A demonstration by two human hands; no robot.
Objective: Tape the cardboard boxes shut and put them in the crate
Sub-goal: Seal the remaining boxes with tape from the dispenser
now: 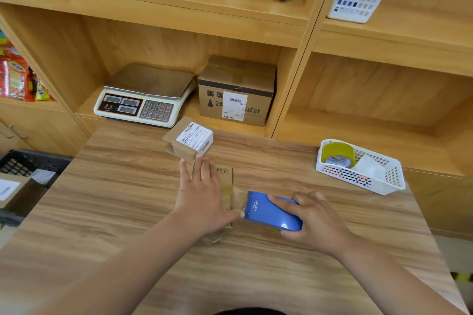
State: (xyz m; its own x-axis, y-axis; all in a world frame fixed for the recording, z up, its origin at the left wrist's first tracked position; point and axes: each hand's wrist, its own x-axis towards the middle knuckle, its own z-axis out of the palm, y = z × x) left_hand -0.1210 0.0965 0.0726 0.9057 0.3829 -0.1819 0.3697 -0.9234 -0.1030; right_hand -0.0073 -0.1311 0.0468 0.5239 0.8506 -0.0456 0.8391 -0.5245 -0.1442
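Counted: four cardboard boxes, two white baskets, one tape dispenser, one crate. Under the left grip [202, 192], pressed flat with straight fingers: brown box [226, 181], plain and low, on the counter [128, 212], clear tape stretched off its right edge. Just beyond the left fingertips: small labelled box [190, 139], one flap open. Far beyond, on the shelf [225, 123]: large printed box [236, 91] beside a scale [146, 94]. Well left: black crate [25, 163] holding the fourth box [12, 192]. Right grip [317, 220] curled round the blue tape dispenser [271, 212]. Beyond and right of it: near basket [371, 181] with a tape roll [337, 155]. High above: far basket [358, 5].
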